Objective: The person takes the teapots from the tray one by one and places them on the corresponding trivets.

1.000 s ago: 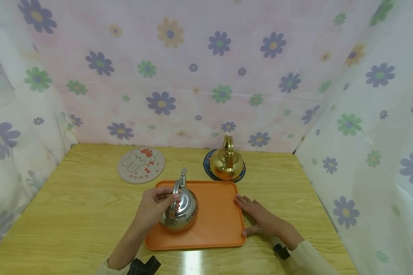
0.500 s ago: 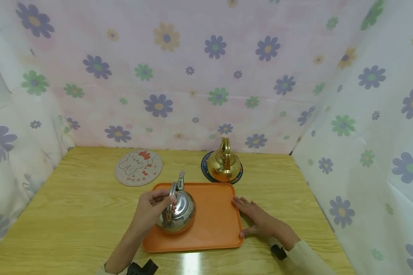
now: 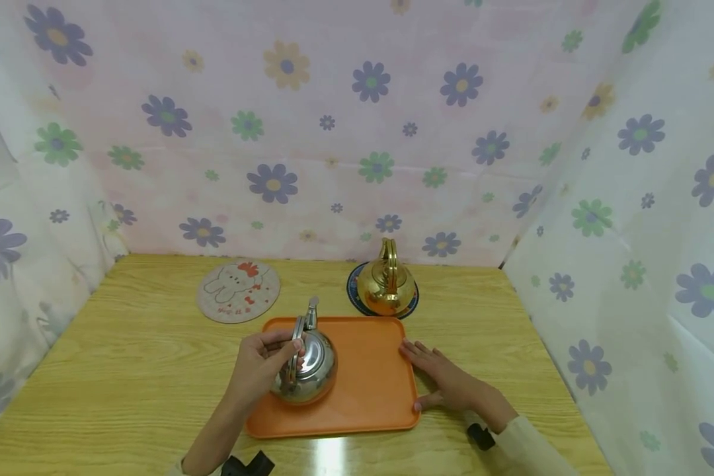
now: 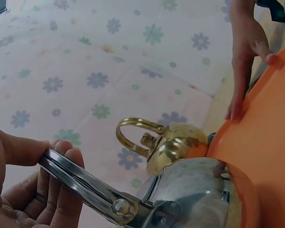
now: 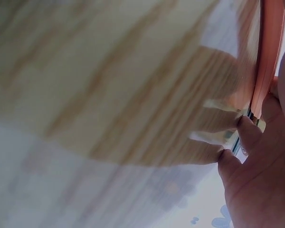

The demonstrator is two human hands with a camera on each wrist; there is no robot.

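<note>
A shiny silver kettle (image 3: 312, 370) stands on the left half of an orange tray (image 3: 375, 383), its spout toward the back. My left hand (image 3: 264, 360) grips the kettle's raised handle; in the left wrist view the thumb and fingers pinch the metal handle (image 4: 88, 183) at its top. At the tray's right rim is my right hand (image 3: 446, 380), fingers spread, fingertips and thumb touching the edge. The right wrist view shows that hand's fingertips (image 5: 247, 130) down at the tabletop beside the tray's side wall (image 5: 270, 57).
Behind the tray, a gold kettle (image 3: 387, 291) stands on a dark blue patterned round mat (image 3: 355, 291). A pale round mat with a rabbit drawing (image 3: 238, 291) lies at the back left. Flower-print cloth (image 3: 333, 152) surrounds the wooden table (image 3: 143, 370) at the back and sides.
The whole head view has shifted slightly. The left hand keeps its grip on the silver kettle's handle, the right hand stays at the tray's rim, and the kettle stays in place on the tray.
</note>
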